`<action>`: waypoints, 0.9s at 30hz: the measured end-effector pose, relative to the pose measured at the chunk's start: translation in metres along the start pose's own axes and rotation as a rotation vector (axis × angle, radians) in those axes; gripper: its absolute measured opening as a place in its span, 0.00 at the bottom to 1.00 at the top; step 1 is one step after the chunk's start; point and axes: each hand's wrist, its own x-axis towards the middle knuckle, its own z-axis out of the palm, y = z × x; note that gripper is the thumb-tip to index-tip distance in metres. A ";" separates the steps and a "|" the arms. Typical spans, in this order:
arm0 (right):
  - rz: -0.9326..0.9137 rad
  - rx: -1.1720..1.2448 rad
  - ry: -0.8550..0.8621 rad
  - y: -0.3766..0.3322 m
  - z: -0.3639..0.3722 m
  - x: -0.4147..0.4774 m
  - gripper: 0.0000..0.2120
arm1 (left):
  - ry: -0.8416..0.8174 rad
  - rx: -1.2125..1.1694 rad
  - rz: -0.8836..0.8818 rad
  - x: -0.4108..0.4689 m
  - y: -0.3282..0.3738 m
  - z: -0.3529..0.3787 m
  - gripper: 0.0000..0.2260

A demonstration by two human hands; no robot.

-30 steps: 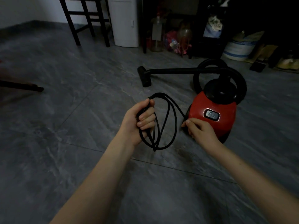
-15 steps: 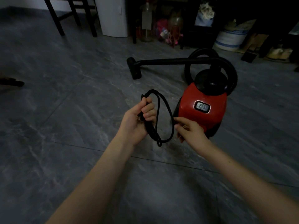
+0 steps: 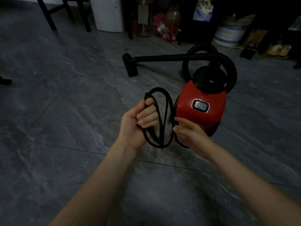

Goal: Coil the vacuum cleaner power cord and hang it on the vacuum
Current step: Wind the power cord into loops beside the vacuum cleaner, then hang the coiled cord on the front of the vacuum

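At the far left, dark chair legs (image 3: 48, 17) stood on the grey tiled floor (image 3: 65, 111), with a white appliance (image 3: 108, 15) just right of them. Nearer, your left hand (image 3: 138, 124) was closed around the coiled black power cord (image 3: 164, 115), fingers curled over several loops that hung below your palm. Your right hand (image 3: 187, 132) sat just beside it, fingers pinching one strand of the same cord, so your two hands were close together but not touching. Right of the coil, the red canister vacuum (image 3: 200, 108) rested on the floor, your right hand near its left side. Its black hose (image 3: 228, 62) arched over the top, and the wand (image 3: 162, 58) ran left to a floor nozzle (image 3: 130, 66).
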 end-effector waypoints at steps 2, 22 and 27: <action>0.059 0.147 -0.131 -0.001 -0.008 0.001 0.25 | -0.002 -0.013 -0.004 0.000 0.000 0.000 0.07; -0.066 0.258 0.070 0.008 -0.036 -0.018 0.11 | 0.301 0.503 -0.037 0.011 -0.011 -0.044 0.05; -0.142 0.097 0.222 0.012 -0.059 -0.032 0.09 | 0.441 1.012 -0.092 0.020 -0.028 -0.039 0.09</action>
